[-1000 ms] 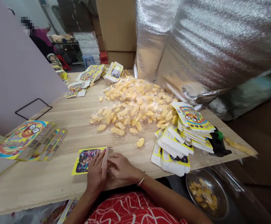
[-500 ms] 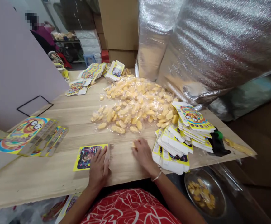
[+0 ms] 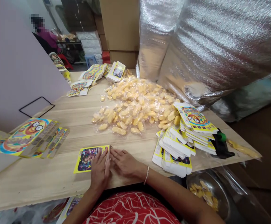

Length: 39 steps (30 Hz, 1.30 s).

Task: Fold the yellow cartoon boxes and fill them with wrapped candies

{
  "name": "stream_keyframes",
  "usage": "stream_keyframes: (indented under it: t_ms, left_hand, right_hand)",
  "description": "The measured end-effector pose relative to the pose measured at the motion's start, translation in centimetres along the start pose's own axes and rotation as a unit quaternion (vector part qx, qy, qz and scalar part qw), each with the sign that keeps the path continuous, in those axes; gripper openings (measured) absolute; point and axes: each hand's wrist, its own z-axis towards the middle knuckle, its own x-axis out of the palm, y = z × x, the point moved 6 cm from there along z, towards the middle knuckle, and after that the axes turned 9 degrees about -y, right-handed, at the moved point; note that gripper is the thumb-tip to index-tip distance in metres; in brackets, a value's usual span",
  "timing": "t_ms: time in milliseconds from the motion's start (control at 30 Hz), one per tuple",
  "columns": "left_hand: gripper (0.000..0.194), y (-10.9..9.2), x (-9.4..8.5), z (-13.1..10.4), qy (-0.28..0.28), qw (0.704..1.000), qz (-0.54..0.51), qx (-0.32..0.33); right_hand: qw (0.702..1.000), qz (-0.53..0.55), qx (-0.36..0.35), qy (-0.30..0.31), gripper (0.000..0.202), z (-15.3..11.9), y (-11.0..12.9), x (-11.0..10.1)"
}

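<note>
A flat yellow card box (image 3: 85,160) with a dark printed picture lies on the wooden table in front of me. Across its right part rests my left hand (image 3: 99,169), fingers on the top face and thumb by the right end, holding it in place. My right hand (image 3: 126,163) meets that right end with its fingers bent together; whatever lies in them is hidden. Beyond both hands spreads a heap of yellow pieces in clear wrappers (image 3: 135,107).
To the right sits a pile of flat yellow-and-white cartons (image 3: 176,149), beside a black tape dispenser (image 3: 221,144). Printed boxes (image 3: 30,137) stand at the left. Below the right table edge is a metal bowl (image 3: 224,199). A person (image 3: 48,39) sits far back left.
My right hand has moved left from the table to the right end of the box; a small yellow piece showed at its fingertips before. My left hand has stayed on the box.
</note>
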Motion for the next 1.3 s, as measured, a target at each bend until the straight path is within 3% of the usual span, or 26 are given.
stream_keyframes:
  t_ms: [133,267,367,500,733,933,1067,1167,1300]
  left_hand:
    - [0.047,-0.1,-0.2,0.3,-0.005,1.000,-0.004,-0.002]
    - [0.048,0.1,0.2,0.2,0.011,1.000,0.002,0.012]
    - [0.048,0.2,0.4,0.0,0.007,1.000,0.014,0.012]
    - [0.047,0.0,0.3,0.1,0.001,1.000,0.017,-0.005]
    - [0.046,0.1,0.0,0.3,-0.012,1.000,0.006,-0.021]
    - [0.044,-0.2,0.0,-0.2,-0.018,0.999,0.011,-0.040]
    - [0.044,-0.1,-0.4,0.3,-0.014,0.999,0.022,-0.043]
    - [0.046,0.1,-1.9,1.0,0.026,0.999,0.012,-0.013]
    - [0.074,1.0,-4.2,0.7,0.134,0.987,-0.018,0.085]
  right_hand:
    - [0.999,0.003,-0.038,-0.026,0.046,1.1,1.2,1.0]
    - [0.992,-0.001,0.072,-0.108,0.050,-1.3,0.7,0.7]
    - [0.991,0.021,0.109,-0.072,0.058,-2.8,0.7,0.7]
    - [0.998,0.047,0.032,-0.004,0.071,-0.9,1.2,0.4]
    - [0.999,0.027,-0.034,-0.010,0.075,1.3,0.8,0.2]
    - [0.997,0.006,-0.080,0.005,0.053,2.7,0.6,2.7]
    - [0.998,-0.009,-0.066,-0.010,0.039,3.8,0.3,4.3]
    - [0.999,0.011,-0.041,-0.026,0.038,3.9,0.4,4.3]
    - [0.995,0.081,0.029,-0.048,0.040,3.4,0.9,2.3]
